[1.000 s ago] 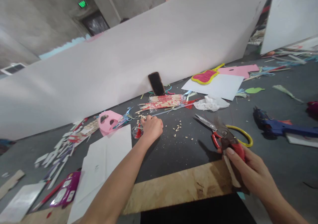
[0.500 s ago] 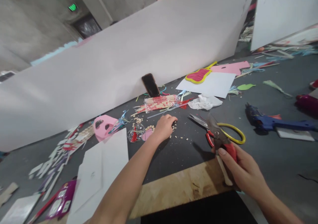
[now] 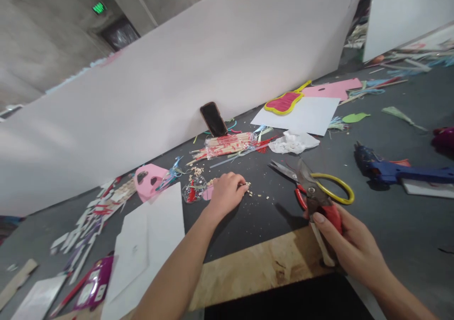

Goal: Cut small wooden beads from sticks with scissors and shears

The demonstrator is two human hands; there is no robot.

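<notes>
My left hand (image 3: 229,192) rests on the dark table, its fingers curled together beside small pale cut bits (image 3: 257,195); anything inside the fingers is hidden. In my right hand (image 3: 349,237) is a pair of pruning shears (image 3: 312,192) with a dark metal head, a red grip and a pale second handle, its jaws pointing away from me. Just behind the shears lie scissors (image 3: 336,187) with a yellow loop, partly covered by them. Under and beside my left hand are a pink piece (image 3: 207,193) and a clear bag (image 3: 193,190) with something red in it.
A phone (image 3: 213,120) leans on the white partition (image 3: 170,93). Before it lies a bag of red-and-pale sticks (image 3: 230,145). Crumpled tissue (image 3: 294,142), a blue glue gun (image 3: 400,171) and a yellow-edged pink shape (image 3: 283,103) are to the right; white sheets (image 3: 149,244) lie left.
My left hand has shifted slightly left and toward me, its fingers curling in more beside the bits. My right hand still holds the shears. The view has tilted a little.
</notes>
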